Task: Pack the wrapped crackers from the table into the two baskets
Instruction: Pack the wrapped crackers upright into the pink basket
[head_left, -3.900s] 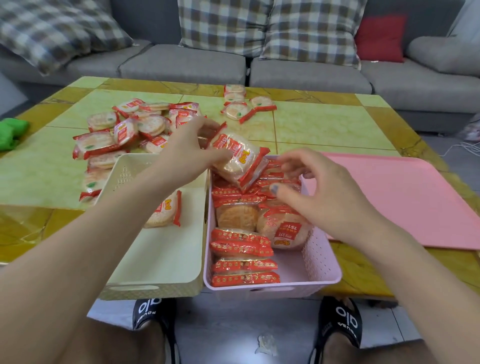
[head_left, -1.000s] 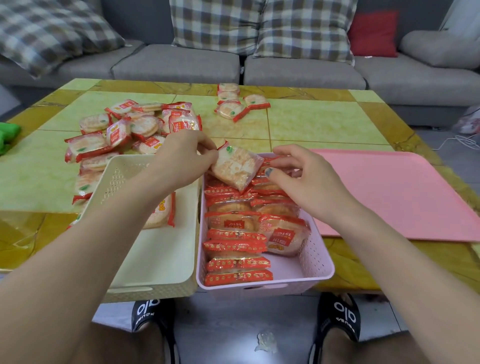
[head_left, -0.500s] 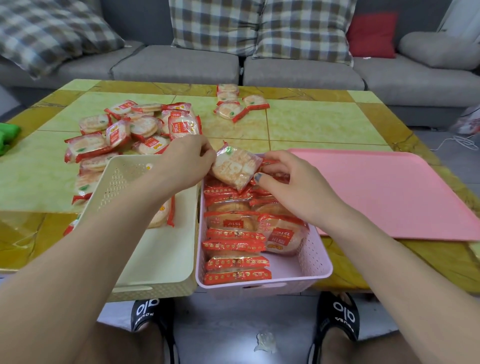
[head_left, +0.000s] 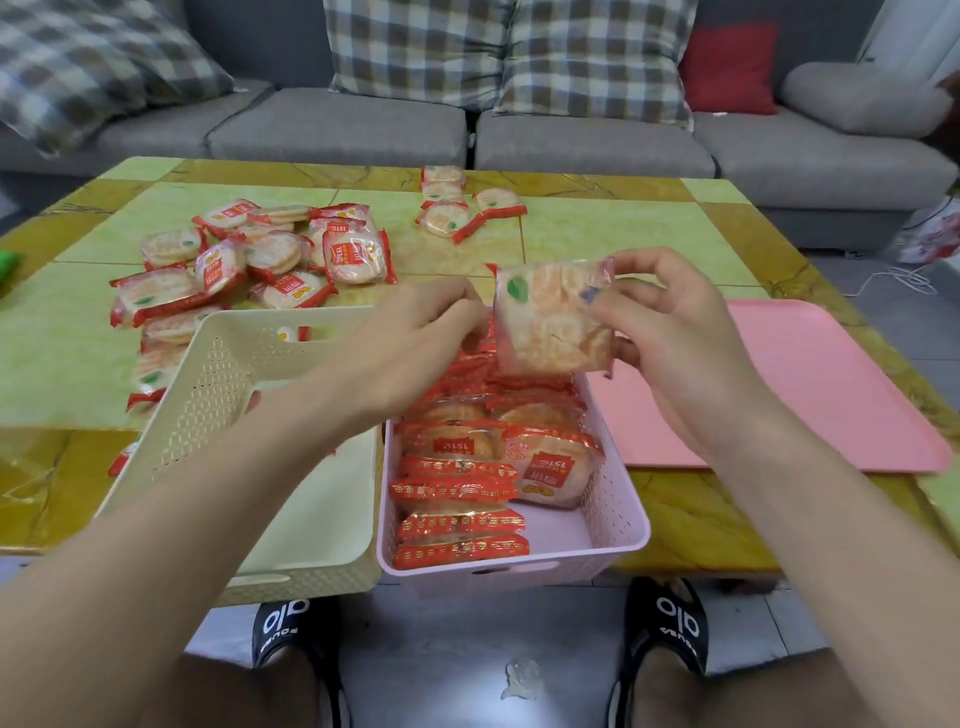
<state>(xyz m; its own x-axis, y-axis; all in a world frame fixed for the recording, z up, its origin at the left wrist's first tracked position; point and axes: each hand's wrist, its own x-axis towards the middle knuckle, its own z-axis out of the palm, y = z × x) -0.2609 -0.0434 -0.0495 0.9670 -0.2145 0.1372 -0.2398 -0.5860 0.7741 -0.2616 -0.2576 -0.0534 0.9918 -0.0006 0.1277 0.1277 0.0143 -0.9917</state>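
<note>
Head view: right hand (head_left: 670, 332) pinches a wrapped cracker pack (head_left: 553, 317) by its right edge, held upright just above the far end of the pink basket (head_left: 621, 519); left hand (head_left: 410, 338) is curled at the pack's left side over the packed rows, contact unclear. Pack looks light, film crinkly and slick, crackers brittle, so best gripped at the crimped red edges, not squeezed flat. Loose packs (head_left: 260, 260) lie on the table (head_left: 597, 234) behind the nearly empty cream basket (head_left: 218, 395); wrapper print is upside-down red label, unreadable; slippers (head_left: 283, 621) show "olo".

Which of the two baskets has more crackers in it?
The pink basket, on the right: rows of wrapped crackers fill it. The cream basket looks nearly empty.
</note>
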